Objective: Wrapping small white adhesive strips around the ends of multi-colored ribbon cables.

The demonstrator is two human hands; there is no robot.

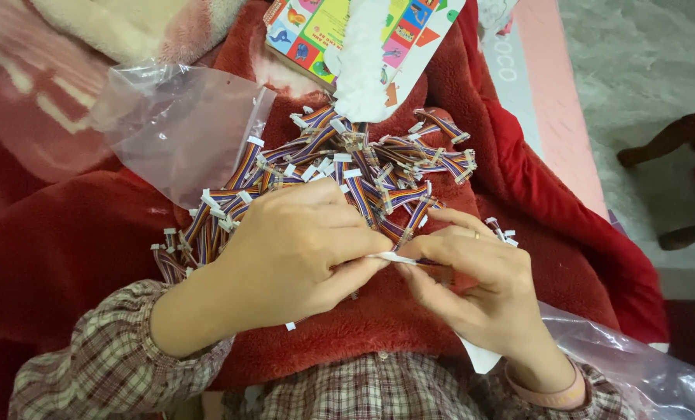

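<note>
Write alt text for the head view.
Two hands, left hand and right hand, pinch a small white connector piece together over a red blanket, beside a pile of multicoloured ribbon cables and a clear plastic bag.

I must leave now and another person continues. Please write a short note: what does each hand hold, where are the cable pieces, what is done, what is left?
Left hand and right hand: fingertips pinch one small white piece together above the lap.
Pile of striped cable pieces lies on the red blanket, behind the hands.
Clear plastic bags: one upper left, another by the right wrist.
Done: cannot tell.
Left: the pile looks large.
</note>
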